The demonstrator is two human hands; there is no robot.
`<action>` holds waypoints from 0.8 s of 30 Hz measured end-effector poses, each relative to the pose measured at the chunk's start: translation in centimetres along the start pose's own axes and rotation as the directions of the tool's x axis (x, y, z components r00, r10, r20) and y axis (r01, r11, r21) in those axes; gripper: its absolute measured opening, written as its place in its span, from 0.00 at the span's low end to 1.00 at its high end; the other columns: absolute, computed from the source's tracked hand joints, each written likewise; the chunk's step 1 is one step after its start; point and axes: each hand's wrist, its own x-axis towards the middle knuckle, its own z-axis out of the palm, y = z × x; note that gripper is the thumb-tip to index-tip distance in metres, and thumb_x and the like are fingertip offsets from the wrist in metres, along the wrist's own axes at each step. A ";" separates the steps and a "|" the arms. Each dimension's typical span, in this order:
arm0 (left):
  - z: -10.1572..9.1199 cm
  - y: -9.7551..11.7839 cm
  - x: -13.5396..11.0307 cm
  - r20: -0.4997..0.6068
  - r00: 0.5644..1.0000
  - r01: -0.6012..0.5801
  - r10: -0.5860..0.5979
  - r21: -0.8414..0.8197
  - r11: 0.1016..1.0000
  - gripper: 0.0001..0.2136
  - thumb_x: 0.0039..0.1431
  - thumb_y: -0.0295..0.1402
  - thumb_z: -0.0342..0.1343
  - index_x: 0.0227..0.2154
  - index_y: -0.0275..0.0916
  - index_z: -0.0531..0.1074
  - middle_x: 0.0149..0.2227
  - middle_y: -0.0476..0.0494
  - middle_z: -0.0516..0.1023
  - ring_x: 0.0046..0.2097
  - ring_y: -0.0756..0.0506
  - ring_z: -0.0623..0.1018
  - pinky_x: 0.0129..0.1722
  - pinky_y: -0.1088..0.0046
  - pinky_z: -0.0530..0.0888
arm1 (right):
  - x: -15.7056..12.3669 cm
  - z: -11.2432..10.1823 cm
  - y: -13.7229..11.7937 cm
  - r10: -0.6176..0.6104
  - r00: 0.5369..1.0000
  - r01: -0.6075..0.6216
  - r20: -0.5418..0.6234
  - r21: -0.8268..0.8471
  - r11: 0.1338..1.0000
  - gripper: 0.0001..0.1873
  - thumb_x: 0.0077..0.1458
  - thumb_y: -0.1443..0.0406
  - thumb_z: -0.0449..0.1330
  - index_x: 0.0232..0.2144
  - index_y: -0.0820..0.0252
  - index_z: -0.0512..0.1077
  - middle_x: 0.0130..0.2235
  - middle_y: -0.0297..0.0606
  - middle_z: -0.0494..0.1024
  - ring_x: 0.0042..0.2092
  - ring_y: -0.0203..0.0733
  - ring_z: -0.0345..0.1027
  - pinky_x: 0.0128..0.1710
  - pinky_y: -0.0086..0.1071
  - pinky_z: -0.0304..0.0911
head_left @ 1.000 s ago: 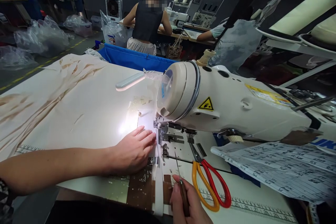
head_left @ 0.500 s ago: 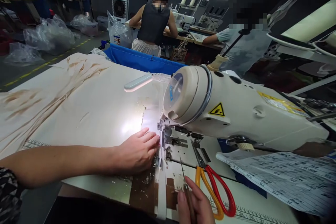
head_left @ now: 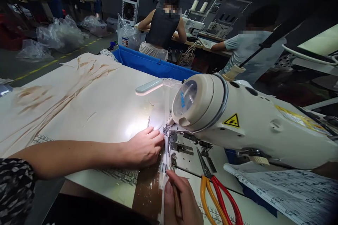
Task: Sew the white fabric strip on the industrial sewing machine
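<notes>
My left hand (head_left: 146, 146) lies on the table beside the sewing machine's presser foot (head_left: 166, 130). Its fingers are bent and close together, tips at the edge of a narrow white strip (head_left: 163, 181) that runs under the foot; exactly what they pinch is hidden. In my right hand (head_left: 185, 197) is an awl with a wooden handle (head_left: 177, 202), its thin metal shaft pointing along the strip toward the foot. The scissors (head_left: 210, 181), with one orange and one red handle loop, lie right of that hand, blades toward the machine (head_left: 208, 105).
Cream fabric (head_left: 79, 77) lies bunched on the table's left. A blue bin (head_left: 155, 63) adjoins the far edge. Printed sheets (head_left: 280, 190) lie at the right. Two people sit at other machines beyond, and clear plastic bags (head_left: 56, 35) lie on the floor.
My right hand has brought the awl left and up to the white strip. My left hand's fingers are more bent beside the foot. The whole view has shifted slightly.
</notes>
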 end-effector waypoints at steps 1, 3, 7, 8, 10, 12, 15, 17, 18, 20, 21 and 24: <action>0.0 -0.1 0.1 0.003 1.000 0.012 -0.012 -0.011 1.000 0.11 0.62 0.30 0.48 0.26 0.36 0.72 0.39 0.38 0.72 0.39 0.42 0.69 0.37 0.63 0.69 | 0.4 0.3 0.2 -0.039 0.999 0.040 0.023 -0.033 0.999 0.11 0.66 0.64 0.51 0.45 0.58 0.71 0.39 0.40 0.77 0.38 0.39 0.74 0.33 0.27 0.68; 0.1 -0.2 0.2 -0.002 0.999 0.035 -0.035 -0.026 0.999 0.11 0.61 0.31 0.49 0.26 0.37 0.72 0.38 0.38 0.72 0.38 0.42 0.69 0.35 0.64 0.68 | 1.0 0.8 0.4 -0.105 0.993 0.111 0.054 -0.109 0.988 0.11 0.66 0.65 0.50 0.46 0.59 0.70 0.40 0.40 0.77 0.39 0.39 0.75 0.34 0.27 0.67; 0.5 -0.5 0.3 -0.011 0.999 0.041 -0.042 -0.038 0.998 0.11 0.62 0.30 0.49 0.26 0.37 0.73 0.37 0.38 0.73 0.37 0.43 0.69 0.36 0.64 0.69 | 1.7 1.7 0.7 -0.244 0.969 0.244 0.034 -0.258 0.935 0.11 0.66 0.66 0.50 0.45 0.64 0.71 0.38 0.41 0.78 0.35 0.38 0.74 0.32 0.27 0.66; 0.6 -0.5 0.3 -0.018 0.999 0.039 -0.040 -0.037 0.999 0.11 0.62 0.30 0.49 0.26 0.37 0.73 0.37 0.38 0.73 0.37 0.43 0.70 0.36 0.64 0.69 | 1.8 1.8 0.7 -0.263 0.964 0.262 0.038 -0.288 0.921 0.12 0.66 0.66 0.50 0.45 0.65 0.71 0.38 0.41 0.78 0.35 0.38 0.74 0.31 0.27 0.66; 0.9 -0.6 0.2 -0.042 0.998 0.036 -0.037 -0.028 0.999 0.12 0.63 0.30 0.47 0.26 0.38 0.73 0.38 0.38 0.73 0.38 0.43 0.70 0.36 0.64 0.69 | 2.1 1.9 0.5 -0.271 0.961 0.272 0.053 -0.338 0.901 0.12 0.66 0.66 0.50 0.44 0.65 0.71 0.37 0.41 0.78 0.35 0.38 0.75 0.30 0.27 0.66; 1.2 -0.6 0.1 -0.067 0.997 0.033 -0.035 -0.018 0.999 0.13 0.64 0.29 0.46 0.27 0.37 0.74 0.38 0.38 0.73 0.38 0.43 0.70 0.36 0.64 0.69 | 2.3 2.0 0.3 -0.263 0.963 0.266 0.060 -0.383 0.885 0.13 0.66 0.66 0.49 0.44 0.65 0.71 0.38 0.41 0.79 0.34 0.39 0.75 0.28 0.27 0.65; 1.5 -0.6 0.1 -0.085 0.996 0.031 -0.032 -0.015 0.999 0.14 0.65 0.29 0.44 0.28 0.36 0.74 0.37 0.38 0.73 0.37 0.43 0.69 0.36 0.64 0.68 | 2.5 2.2 0.0 -0.250 0.966 0.253 0.065 -0.435 0.864 0.14 0.67 0.65 0.47 0.43 0.64 0.72 0.37 0.40 0.79 0.31 0.38 0.74 0.24 0.27 0.63; 1.5 -0.6 0.0 -0.085 0.996 0.030 -0.031 -0.020 0.999 0.15 0.65 0.29 0.44 0.28 0.36 0.74 0.37 0.39 0.72 0.37 0.43 0.69 0.36 0.64 0.68 | 2.5 2.4 -0.1 -0.256 0.965 0.253 0.057 -0.462 0.850 0.15 0.68 0.65 0.46 0.42 0.64 0.72 0.36 0.39 0.79 0.28 0.37 0.73 0.22 0.28 0.61; 1.5 -0.6 0.0 -0.084 0.996 0.029 -0.030 -0.023 0.999 0.14 0.64 0.30 0.44 0.28 0.36 0.74 0.37 0.39 0.72 0.37 0.43 0.69 0.35 0.64 0.68 | 2.6 2.4 -0.2 -0.262 0.964 0.254 0.050 -0.472 0.844 0.15 0.68 0.65 0.46 0.42 0.64 0.72 0.35 0.38 0.79 0.28 0.37 0.73 0.22 0.28 0.60; 1.4 -0.7 0.1 -0.082 0.996 0.027 -0.029 -0.033 0.999 0.13 0.64 0.30 0.45 0.28 0.36 0.74 0.37 0.38 0.72 0.37 0.43 0.69 0.35 0.64 0.68 | 2.6 2.6 -0.3 -0.273 0.961 0.259 0.044 -0.489 0.833 0.15 0.68 0.66 0.45 0.41 0.64 0.72 0.34 0.38 0.79 0.28 0.36 0.73 0.22 0.28 0.60; 1.4 -0.8 0.1 -0.080 0.996 0.027 -0.030 -0.038 0.999 0.13 0.64 0.30 0.46 0.28 0.36 0.74 0.37 0.38 0.72 0.37 0.43 0.69 0.35 0.63 0.68 | 2.7 2.6 -0.4 -0.274 0.961 0.258 0.043 -0.500 0.827 0.15 0.68 0.66 0.45 0.41 0.64 0.72 0.34 0.38 0.79 0.28 0.36 0.73 0.22 0.28 0.60; 1.2 -1.0 0.2 -0.057 0.997 0.042 -0.045 -0.054 0.998 0.12 0.63 0.30 0.47 0.29 0.36 0.74 0.38 0.38 0.72 0.37 0.42 0.69 0.36 0.62 0.69 | 2.8 2.8 -0.4 -0.264 0.963 0.249 0.053 -0.549 0.798 0.16 0.68 0.66 0.44 0.41 0.65 0.72 0.34 0.38 0.79 0.26 0.36 0.73 0.22 0.28 0.59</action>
